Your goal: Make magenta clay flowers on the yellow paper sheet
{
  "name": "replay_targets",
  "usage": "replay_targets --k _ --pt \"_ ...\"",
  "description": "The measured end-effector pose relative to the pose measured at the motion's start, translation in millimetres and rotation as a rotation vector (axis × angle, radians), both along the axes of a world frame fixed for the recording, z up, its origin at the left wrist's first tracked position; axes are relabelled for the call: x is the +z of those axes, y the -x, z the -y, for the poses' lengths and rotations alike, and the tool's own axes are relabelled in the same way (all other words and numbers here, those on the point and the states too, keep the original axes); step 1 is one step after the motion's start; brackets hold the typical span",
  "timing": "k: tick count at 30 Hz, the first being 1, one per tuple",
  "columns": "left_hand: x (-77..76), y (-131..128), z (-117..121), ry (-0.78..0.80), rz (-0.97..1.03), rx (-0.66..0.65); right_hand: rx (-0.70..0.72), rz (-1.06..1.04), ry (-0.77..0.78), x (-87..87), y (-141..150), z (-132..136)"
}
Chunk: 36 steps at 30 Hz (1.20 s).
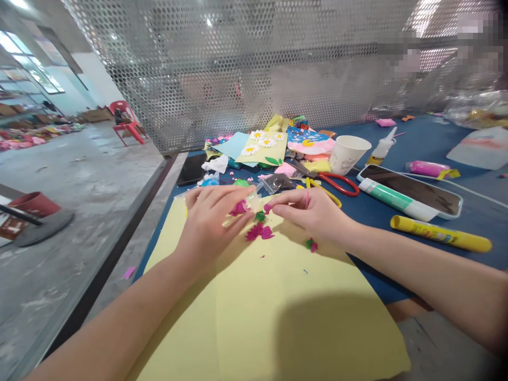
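cardstock sheet (246, 307) on blue table (420, 137)

Petals (259, 231) on cardstock (190, 317); scissors (337, 183) behind.

Left hand (208, 219), right hand (309, 211), nearly touching

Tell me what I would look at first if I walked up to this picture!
You'd probably spot the left hand and right hand first, in the middle, above bright magenta paper bits on a big pale yellow sheet. Just beyond them sits a colourful pile with a daisy card, and red-handled scissors lie to its right. Behind it all rises a shiny perforated metal screen.
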<state>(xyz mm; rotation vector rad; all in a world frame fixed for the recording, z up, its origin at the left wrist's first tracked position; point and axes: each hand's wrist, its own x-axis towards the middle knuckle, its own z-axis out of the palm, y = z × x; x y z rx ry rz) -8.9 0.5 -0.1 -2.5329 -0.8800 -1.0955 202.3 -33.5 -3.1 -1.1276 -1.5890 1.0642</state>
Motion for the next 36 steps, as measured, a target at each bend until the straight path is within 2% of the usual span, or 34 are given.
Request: replay_targets --k 3,6,8,10,12,15,20,25,30,32,36 --pt "4.2 -4.4 9.0 -0.045 0.021 -0.169 0.172 -0.147 0.224 4.1 2.1 7.4" --pt "6.1 -5.2 13.7 -0.065 0.048 -0.204 0.348 -0.343 0.444 4.7 2.4 12.0" --pt "6.4 -3.5 14.6 -0.048 0.064 -0.191 0.38 -0.416 0.507 3.4 2.2 12.4" --pt "6.4 -1.3 15.0 0.009 0.085 -0.184 0.358 -0.433 0.493 0.9 1.5 10.9" --pt "6.4 0.1 15.4 0.102 0.133 -0.175 0.302 -0.4 0.42 -1.9 0.1 8.4" --pt "6.0 0.0 16.3 0.241 0.181 -0.155 0.159 -0.242 0.253 -4.2 -2.0 5.3" --pt "3.7 -3.0 16.2 0.398 0.121 -0.164 -0.017 -0.018 0.003 -0.3 1.1 8.2" --pt "2.4 -4.2 15.5 0.467 0.157 -0.174 -0.002 0.073 -0.215 -1.3 5.7 11.0" --pt "3.5 -7.0 17.1 0.514 0.058 -0.205 0.032 0.205 -0.487 -9.7 5.6 9.8" --pt "6.1 -8.9 19.8 0.607 0.103 -0.211 0.033 0.259 -0.587 -13.4 4.6 9.4" --pt "13.7 -11.0 24.7 0.955 0.29 -0.182 0.073 0.41 -0.665 -18.0 1.4 9.9"
